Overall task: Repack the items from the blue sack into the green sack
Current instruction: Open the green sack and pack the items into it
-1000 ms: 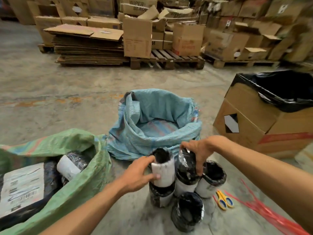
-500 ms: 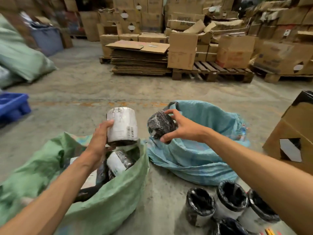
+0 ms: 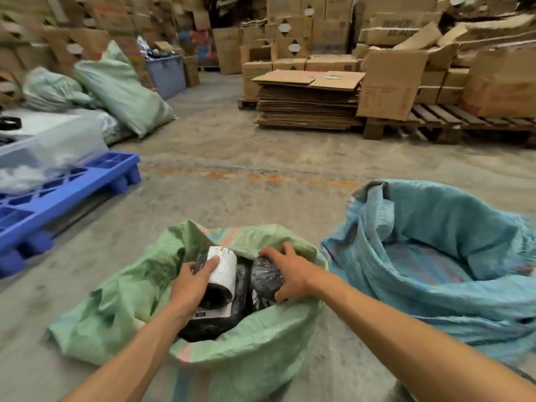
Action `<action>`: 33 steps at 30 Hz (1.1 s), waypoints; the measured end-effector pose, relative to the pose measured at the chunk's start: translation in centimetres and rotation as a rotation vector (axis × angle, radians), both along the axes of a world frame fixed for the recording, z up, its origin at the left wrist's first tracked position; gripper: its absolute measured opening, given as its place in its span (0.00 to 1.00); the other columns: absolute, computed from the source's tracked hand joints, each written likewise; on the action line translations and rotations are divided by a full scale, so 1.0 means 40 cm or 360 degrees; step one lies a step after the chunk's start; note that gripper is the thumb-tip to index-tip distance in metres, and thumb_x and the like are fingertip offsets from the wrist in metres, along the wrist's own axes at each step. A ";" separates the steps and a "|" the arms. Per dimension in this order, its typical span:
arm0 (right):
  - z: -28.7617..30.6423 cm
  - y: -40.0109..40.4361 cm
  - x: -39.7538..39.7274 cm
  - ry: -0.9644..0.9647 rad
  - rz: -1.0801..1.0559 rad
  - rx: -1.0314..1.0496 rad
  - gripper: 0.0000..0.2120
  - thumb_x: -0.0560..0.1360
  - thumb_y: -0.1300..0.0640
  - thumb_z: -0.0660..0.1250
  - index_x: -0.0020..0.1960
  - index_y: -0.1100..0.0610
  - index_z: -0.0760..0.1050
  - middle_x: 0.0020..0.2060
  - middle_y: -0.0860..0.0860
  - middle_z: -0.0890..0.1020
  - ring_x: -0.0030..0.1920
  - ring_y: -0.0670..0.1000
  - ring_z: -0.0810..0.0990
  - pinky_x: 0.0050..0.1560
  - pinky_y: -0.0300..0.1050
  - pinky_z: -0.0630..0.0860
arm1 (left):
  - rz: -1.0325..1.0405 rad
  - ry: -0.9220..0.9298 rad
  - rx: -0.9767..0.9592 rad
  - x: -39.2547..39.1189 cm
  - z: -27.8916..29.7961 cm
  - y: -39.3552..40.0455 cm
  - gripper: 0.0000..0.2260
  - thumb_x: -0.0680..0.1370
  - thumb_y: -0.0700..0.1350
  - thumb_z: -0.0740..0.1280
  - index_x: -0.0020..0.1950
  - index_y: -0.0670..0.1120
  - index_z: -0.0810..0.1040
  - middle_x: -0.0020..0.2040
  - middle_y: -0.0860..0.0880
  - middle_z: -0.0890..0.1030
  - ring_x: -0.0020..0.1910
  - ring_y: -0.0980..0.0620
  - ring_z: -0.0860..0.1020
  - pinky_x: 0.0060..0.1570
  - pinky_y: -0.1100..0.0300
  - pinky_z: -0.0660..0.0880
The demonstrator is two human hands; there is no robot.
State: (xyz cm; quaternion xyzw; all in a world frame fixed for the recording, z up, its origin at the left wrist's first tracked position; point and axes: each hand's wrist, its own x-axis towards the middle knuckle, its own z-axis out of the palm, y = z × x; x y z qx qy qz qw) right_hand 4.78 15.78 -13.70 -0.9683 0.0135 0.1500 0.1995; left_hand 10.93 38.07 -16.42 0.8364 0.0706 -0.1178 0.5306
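Green sack [image 3: 139, 288], mouth spread at near centre, receives two parcels: left hand [image 3: 190, 285] grips a white-wrapped roll [image 3: 222, 268], right hand [image 3: 290, 274] grips a black-wrapped bundle [image 3: 265, 275], both lowered inside for release; blue sack [image 3: 435, 227] lies right.

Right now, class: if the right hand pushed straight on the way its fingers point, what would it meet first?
The right hand grips a black-wrapped roll inside the green sack; its fingers point up-left. It would probably meet the sack's far rim first, though depth is unclear.
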 end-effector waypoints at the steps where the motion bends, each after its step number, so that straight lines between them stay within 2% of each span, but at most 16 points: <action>1: -0.006 -0.003 -0.002 -0.0031 -0.0081 -0.0046 0.47 0.64 0.59 0.77 0.73 0.41 0.54 0.70 0.56 0.55 0.64 0.67 0.70 0.56 0.59 0.77 | -0.0016 -0.0017 0.0031 -0.008 -0.007 -0.005 0.32 0.74 0.65 0.66 0.71 0.47 0.67 0.66 0.47 0.73 0.61 0.45 0.72 0.57 0.52 0.68; 4: -0.007 0.000 -0.016 -0.0151 -0.0227 -0.0234 0.42 0.65 0.64 0.74 0.69 0.41 0.57 0.66 0.55 0.56 0.63 0.67 0.66 0.50 0.60 0.78 | -0.0113 0.0005 0.0056 -0.022 -0.018 -0.011 0.38 0.67 0.73 0.66 0.70 0.52 0.68 0.69 0.49 0.72 0.67 0.45 0.70 0.66 0.47 0.68; 7: -0.005 0.010 -0.013 -0.0206 -0.0327 -0.0384 0.38 0.69 0.66 0.69 0.71 0.44 0.58 0.69 0.56 0.56 0.66 0.69 0.62 0.54 0.64 0.77 | -0.0121 0.0054 0.0055 -0.030 -0.020 -0.025 0.44 0.62 0.77 0.64 0.71 0.52 0.69 0.70 0.49 0.72 0.70 0.44 0.68 0.69 0.43 0.65; 11: 0.001 0.012 -0.005 -0.0410 -0.0094 -0.0532 0.41 0.66 0.57 0.75 0.75 0.43 0.61 0.68 0.53 0.63 0.67 0.64 0.62 0.61 0.59 0.73 | -0.0166 0.0088 0.0385 -0.032 -0.016 -0.076 0.49 0.58 0.83 0.55 0.70 0.54 0.70 0.70 0.47 0.73 0.71 0.40 0.67 0.70 0.40 0.61; 15: -0.033 -0.045 -0.017 -0.0125 -0.0279 0.0023 0.56 0.59 0.52 0.82 0.77 0.46 0.51 0.72 0.53 0.62 0.71 0.64 0.63 0.68 0.61 0.68 | -0.0196 0.0170 0.0511 -0.030 -0.017 -0.101 0.51 0.63 0.82 0.51 0.77 0.51 0.62 0.76 0.44 0.65 0.77 0.38 0.54 0.73 0.38 0.52; 17: -0.047 -0.075 -0.026 -0.0081 -0.0295 0.0119 0.60 0.56 0.47 0.83 0.76 0.45 0.49 0.74 0.53 0.63 0.73 0.63 0.63 0.71 0.61 0.65 | -0.0235 0.0198 0.0466 -0.029 -0.021 -0.094 0.50 0.63 0.81 0.53 0.76 0.52 0.62 0.77 0.43 0.63 0.78 0.38 0.49 0.74 0.38 0.50; 20: -0.030 -0.089 -0.035 -0.0091 -0.0173 0.0008 0.62 0.56 0.40 0.82 0.79 0.46 0.48 0.77 0.51 0.58 0.75 0.61 0.56 0.74 0.61 0.60 | -0.0254 0.0214 0.0456 -0.023 -0.013 -0.093 0.52 0.58 0.84 0.53 0.74 0.53 0.64 0.74 0.43 0.67 0.76 0.37 0.55 0.73 0.37 0.54; 23: 0.001 -0.082 -0.043 -0.0213 -0.0042 -0.0205 0.58 0.58 0.32 0.77 0.79 0.45 0.51 0.77 0.49 0.58 0.74 0.60 0.57 0.71 0.60 0.64 | -0.0279 0.0222 0.0387 -0.022 -0.007 -0.098 0.54 0.54 0.84 0.55 0.72 0.54 0.63 0.73 0.45 0.69 0.74 0.39 0.61 0.70 0.38 0.60; 26: 0.018 -0.093 -0.045 -0.0357 -0.0084 -0.0276 0.49 0.65 0.27 0.68 0.78 0.47 0.56 0.74 0.51 0.67 0.69 0.59 0.65 0.67 0.57 0.68 | -0.0291 0.0197 0.0358 -0.021 -0.008 -0.103 0.47 0.61 0.78 0.59 0.73 0.52 0.64 0.72 0.45 0.70 0.72 0.40 0.65 0.69 0.40 0.64; 29: 0.022 -0.118 -0.055 -0.0493 -0.0187 -0.0291 0.32 0.76 0.38 0.63 0.76 0.49 0.61 0.61 0.55 0.80 0.63 0.59 0.74 0.61 0.57 0.72 | -0.0362 0.0103 0.0479 -0.027 -0.022 -0.114 0.37 0.69 0.72 0.62 0.71 0.52 0.66 0.69 0.46 0.74 0.68 0.41 0.70 0.67 0.44 0.67; 31: 0.023 -0.137 -0.065 -0.0467 -0.0222 -0.0315 0.28 0.78 0.44 0.63 0.75 0.48 0.61 0.59 0.56 0.81 0.63 0.59 0.73 0.62 0.57 0.69 | -0.0416 0.0118 0.0487 -0.037 -0.030 -0.120 0.33 0.73 0.68 0.63 0.72 0.51 0.66 0.68 0.46 0.75 0.66 0.42 0.72 0.65 0.49 0.70; 33: 0.024 -0.149 -0.079 -0.0397 -0.0221 -0.0257 0.29 0.77 0.47 0.65 0.75 0.48 0.61 0.59 0.56 0.80 0.64 0.58 0.70 0.62 0.57 0.69 | -0.0415 0.0117 0.0492 -0.040 -0.034 -0.120 0.33 0.74 0.69 0.62 0.72 0.51 0.65 0.68 0.46 0.75 0.68 0.41 0.71 0.66 0.48 0.69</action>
